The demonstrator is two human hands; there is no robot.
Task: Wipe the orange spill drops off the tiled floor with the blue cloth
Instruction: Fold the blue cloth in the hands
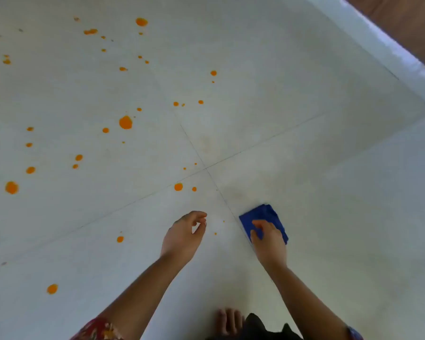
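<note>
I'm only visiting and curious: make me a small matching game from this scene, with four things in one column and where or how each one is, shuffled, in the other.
Things:
1. blue cloth
2. left hand
3. biggest orange drop
4. bare foot

Places or states:
A. at the bottom edge of the view
B. under the right hand
C. holding nothing, fingers loosely curled
D. up and left of the grout cross, not wiped

Pairs: 1-B, 2-C, 3-D, 4-A
</note>
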